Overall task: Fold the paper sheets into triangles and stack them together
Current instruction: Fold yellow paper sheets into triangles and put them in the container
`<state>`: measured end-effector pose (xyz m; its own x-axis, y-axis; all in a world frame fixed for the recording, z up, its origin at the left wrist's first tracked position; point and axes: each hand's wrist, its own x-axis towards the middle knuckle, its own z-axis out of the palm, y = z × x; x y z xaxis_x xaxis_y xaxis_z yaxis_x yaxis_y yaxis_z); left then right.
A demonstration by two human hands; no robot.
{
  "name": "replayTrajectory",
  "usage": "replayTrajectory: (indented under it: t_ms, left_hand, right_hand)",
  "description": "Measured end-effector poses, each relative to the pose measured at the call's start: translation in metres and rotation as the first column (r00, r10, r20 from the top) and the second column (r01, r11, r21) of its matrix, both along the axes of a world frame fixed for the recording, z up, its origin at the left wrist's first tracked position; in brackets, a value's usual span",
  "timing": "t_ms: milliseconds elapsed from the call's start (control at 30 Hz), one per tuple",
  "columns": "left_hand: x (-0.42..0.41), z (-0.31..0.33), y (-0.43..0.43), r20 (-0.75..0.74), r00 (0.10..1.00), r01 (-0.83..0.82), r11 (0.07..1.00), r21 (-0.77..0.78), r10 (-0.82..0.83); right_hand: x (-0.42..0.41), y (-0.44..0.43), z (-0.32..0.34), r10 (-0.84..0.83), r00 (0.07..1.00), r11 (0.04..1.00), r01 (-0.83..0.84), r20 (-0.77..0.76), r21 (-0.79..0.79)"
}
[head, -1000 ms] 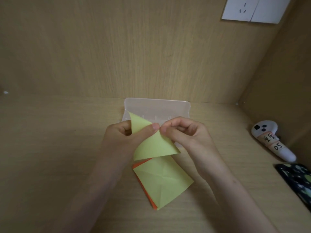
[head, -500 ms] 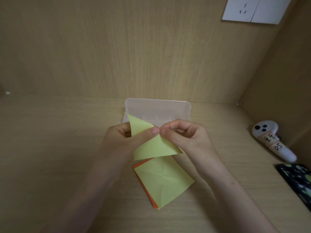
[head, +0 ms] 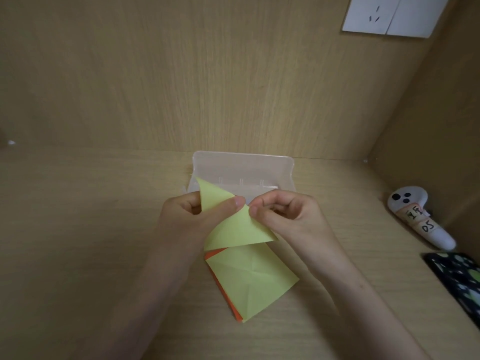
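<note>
The left hand [head: 189, 219] and the right hand [head: 288, 216] hold a folded yellow triangle [head: 233, 227] up off the desk [head: 78, 229], between the two wrists. The left grip is closed on it: the thumb lies across the front face and the curled fingers sit behind. The right grip pinches the triangle's right edge near the top between thumb and forefinger, with the other fingers curled in.

Just below, flat on the desk, lies a creased yellow sheet [head: 252, 281], turned corner-on. It rests on an orange sheet [head: 213, 254], of which only a thin strip shows along the left edge. The triangle's lower edge covers the far corner of this pair.

Behind the hands stands a clear plastic box [head: 241, 167] close to the wooden back wall; the hands and the triangle hide its front. To the right, near the side wall, lie a white controller [head: 415, 216] with a handwritten label and a dark patterned object [head: 459, 281] cut off by the frame. A white wall socket [head: 389, 16] sits at the upper right.
</note>
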<state>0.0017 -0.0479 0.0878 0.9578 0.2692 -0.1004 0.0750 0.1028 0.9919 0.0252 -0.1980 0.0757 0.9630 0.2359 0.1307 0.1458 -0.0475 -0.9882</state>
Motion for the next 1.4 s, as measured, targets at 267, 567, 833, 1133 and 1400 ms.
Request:
replayTrajectory:
  t_ms: [267, 567, 833, 1133, 1400]
  left_hand:
    - [0.0, 0.004, 0.0, 0.042, 0.997, -0.067, 0.997, 0.042, 0.065]
    - [0.002, 0.007, 0.004, 0.008, 0.998, -0.067, 0.998, -0.013, 0.067]
    - [0.003, 0.004, 0.005, 0.004, 0.997, -0.077, 0.996, -0.047, 0.077]
    - [0.008, 0.008, 0.018, 0.054, 0.99, -0.127, 0.99, -0.057, 0.13]
    - [0.001, 0.002, -0.005, 0.014, 0.997, -0.071, 0.994, -0.081, 0.073]
  right_hand:
    - [-0.002, -0.006, -0.001, -0.016, 0.999, 1.0, 0.015, -0.035, -0.014]
    - [-0.006, -0.014, -0.003, -0.049, 0.996, 0.999, 0.049, -0.073, -0.004]
    - [-0.009, -0.017, -0.001, -0.072, 0.992, 0.997, 0.073, -0.1, -0.001]
    - [-0.004, -0.038, -0.007, -0.121, 0.992, 0.992, 0.123, -0.042, 0.028]
    - [-0.003, -0.003, 0.011, -0.038, 0.997, 0.999, 0.037, 0.07, 0.02]
